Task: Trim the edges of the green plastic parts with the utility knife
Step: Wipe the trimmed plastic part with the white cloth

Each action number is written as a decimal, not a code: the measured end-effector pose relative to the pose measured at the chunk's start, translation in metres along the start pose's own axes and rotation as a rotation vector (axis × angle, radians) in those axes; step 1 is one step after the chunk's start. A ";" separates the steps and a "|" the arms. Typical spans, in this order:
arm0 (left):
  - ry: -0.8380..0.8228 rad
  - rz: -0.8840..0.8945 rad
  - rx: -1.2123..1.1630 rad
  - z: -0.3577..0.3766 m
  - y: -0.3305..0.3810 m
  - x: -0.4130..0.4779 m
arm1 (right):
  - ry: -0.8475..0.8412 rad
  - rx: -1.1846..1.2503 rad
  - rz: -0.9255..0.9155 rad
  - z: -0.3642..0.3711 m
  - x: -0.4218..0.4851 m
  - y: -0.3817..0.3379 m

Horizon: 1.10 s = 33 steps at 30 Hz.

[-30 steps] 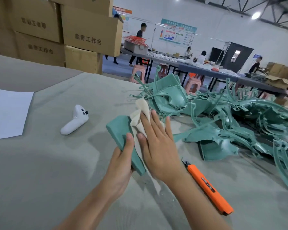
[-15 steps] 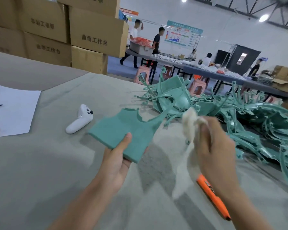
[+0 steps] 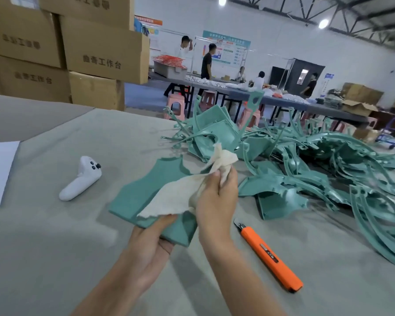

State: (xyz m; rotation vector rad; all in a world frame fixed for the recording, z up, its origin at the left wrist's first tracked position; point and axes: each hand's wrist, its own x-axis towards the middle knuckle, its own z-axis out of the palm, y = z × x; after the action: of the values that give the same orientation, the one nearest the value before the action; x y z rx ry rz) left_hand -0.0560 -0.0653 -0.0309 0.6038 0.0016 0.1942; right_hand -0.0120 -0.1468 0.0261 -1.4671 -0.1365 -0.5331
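Green plastic part (image 3: 144, 192) is held just above the table (image 3: 55, 247), our left hand (image 3: 151, 242) gripping its near corner, thumb on top; its long axis runs away from us, notched end farthest; our right hand (image 3: 217, 201) pinches a white cloth (image 3: 176, 197) draped across it; the utility knife (image 3: 269, 256) lies to the right on the table, blade tip pointing away and leftward; beyond sprawls the pile of green parts (image 3: 317, 169).

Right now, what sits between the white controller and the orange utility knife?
Head view: the flat green plastic part, gripped by the left hand, with the right hand holding a white cloth over it.
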 end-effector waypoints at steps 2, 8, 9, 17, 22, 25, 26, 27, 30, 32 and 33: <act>-0.001 -0.028 -0.003 0.003 -0.001 -0.001 | 0.024 -0.044 -0.103 -0.005 0.015 -0.004; -0.030 -0.062 -0.040 0.005 0.003 -0.003 | 0.060 -0.081 -0.264 -0.008 0.038 -0.006; -0.019 -0.065 -0.040 0.005 0.004 -0.003 | 0.050 -0.083 -0.271 -0.008 0.039 -0.007; 0.056 -0.016 -0.080 0.009 0.011 0.002 | -0.140 -0.161 -0.276 -0.025 0.061 -0.010; 0.080 -0.024 -0.079 0.007 0.011 0.001 | -0.384 -0.411 -0.297 -0.045 0.076 -0.021; 0.113 -0.024 -0.080 0.005 0.010 0.002 | -0.622 -0.670 -0.279 -0.058 0.086 -0.029; 0.122 -0.025 -0.089 0.004 0.011 0.002 | -0.682 -0.724 -0.266 -0.061 0.088 -0.030; 0.129 -0.032 -0.105 0.004 0.011 0.001 | -0.718 -0.743 -0.251 -0.062 0.088 -0.032; 0.139 -0.067 -0.188 0.009 0.012 0.001 | -0.824 -0.752 -0.244 -0.059 0.077 -0.036; 0.139 -0.050 -0.244 0.010 0.017 0.002 | -0.986 -0.809 -0.248 -0.054 0.064 -0.032; 0.141 -0.030 -0.255 0.010 0.020 0.003 | -1.039 -0.821 -0.233 -0.052 0.057 -0.028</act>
State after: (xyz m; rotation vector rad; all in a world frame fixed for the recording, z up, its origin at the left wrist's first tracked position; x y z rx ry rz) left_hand -0.0563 -0.0544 -0.0115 0.3350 0.1201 0.2038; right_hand 0.0144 -0.2117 0.0683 -2.4408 -1.0068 0.0825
